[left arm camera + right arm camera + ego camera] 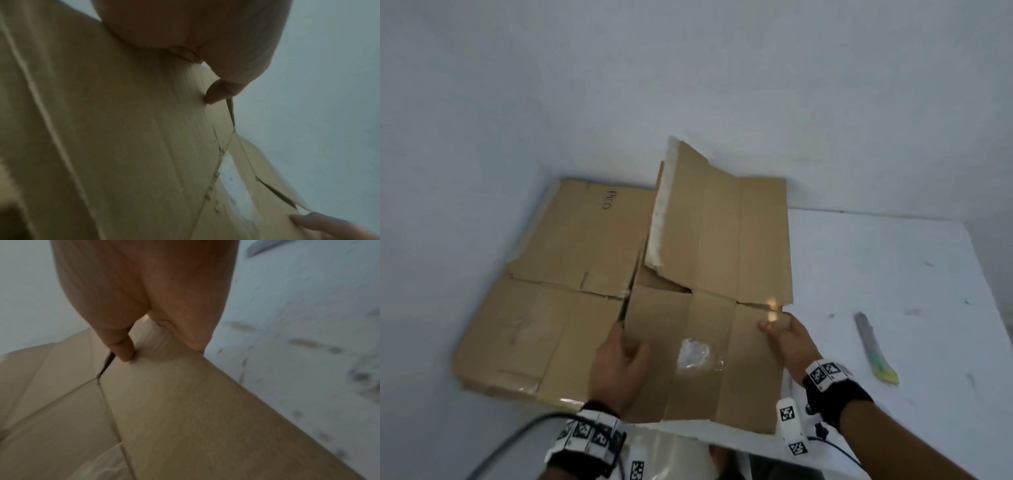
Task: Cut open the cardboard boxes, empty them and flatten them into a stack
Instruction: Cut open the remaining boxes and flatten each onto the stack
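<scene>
A flattened brown cardboard box (719, 260) with a patch of clear tape is held up over the table between both hands. My left hand (621, 356) pinches its left edge, thumb on top. My right hand (784, 329) pinches its right edge near a slit between panel and flap. In the left wrist view the left hand (211, 95) presses its thumb on the cardboard (123, 146). The right wrist view shows the right hand (144, 352) with its thumb on the panel (185, 410). A stack of flattened boxes (551, 284) lies on the table to the left, partly under the held one.
A box cutter (873, 346) with a grey handle and a yellow-green end lies on the white table (893, 260) to the right of my right hand. White walls close off the back and the left. A grey cable (500, 445) runs at the bottom left.
</scene>
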A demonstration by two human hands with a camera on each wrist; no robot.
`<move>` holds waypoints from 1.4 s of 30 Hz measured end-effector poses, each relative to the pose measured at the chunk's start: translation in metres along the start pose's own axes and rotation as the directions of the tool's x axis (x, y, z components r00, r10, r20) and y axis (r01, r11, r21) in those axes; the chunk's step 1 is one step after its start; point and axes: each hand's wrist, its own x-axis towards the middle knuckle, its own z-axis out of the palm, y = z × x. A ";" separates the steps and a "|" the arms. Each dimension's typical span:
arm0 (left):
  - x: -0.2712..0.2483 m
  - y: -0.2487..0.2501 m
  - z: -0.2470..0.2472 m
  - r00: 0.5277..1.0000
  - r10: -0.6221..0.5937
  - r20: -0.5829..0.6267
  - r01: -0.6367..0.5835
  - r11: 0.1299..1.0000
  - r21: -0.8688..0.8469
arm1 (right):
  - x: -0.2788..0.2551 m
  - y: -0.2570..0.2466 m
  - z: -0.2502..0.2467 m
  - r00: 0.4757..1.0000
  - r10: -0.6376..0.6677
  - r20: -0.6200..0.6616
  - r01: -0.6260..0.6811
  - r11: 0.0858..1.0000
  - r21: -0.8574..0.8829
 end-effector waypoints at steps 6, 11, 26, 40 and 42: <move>0.043 -0.057 -0.112 0.938 -0.115 -0.328 0.207 0.943 0.260 | -0.017 -0.058 0.147 0.952 -0.106 0.288 0.126 0.991 -0.054; 0.061 -0.142 -0.139 0.893 -0.324 -0.311 0.447 0.712 0.542 | -0.016 -0.086 0.242 0.924 0.013 0.383 0.309 0.567 -0.764; 0.113 -0.224 -0.059 0.853 -0.431 -0.295 0.521 0.745 0.416 | 0.167 -0.211 0.413 0.761 -0.076 0.644 0.586 -0.343 -0.734; 0.118 -0.234 -0.051 0.836 -0.462 -0.297 0.548 0.742 0.387 | 0.177 -0.203 0.417 0.761 -0.119 0.637 0.578 -0.321 -0.750; 0.116 -0.232 -0.052 0.844 -0.443 -0.304 0.532 0.766 0.360 | 0.155 -0.197 0.413 0.797 -0.176 0.578 0.530 -0.256 -0.809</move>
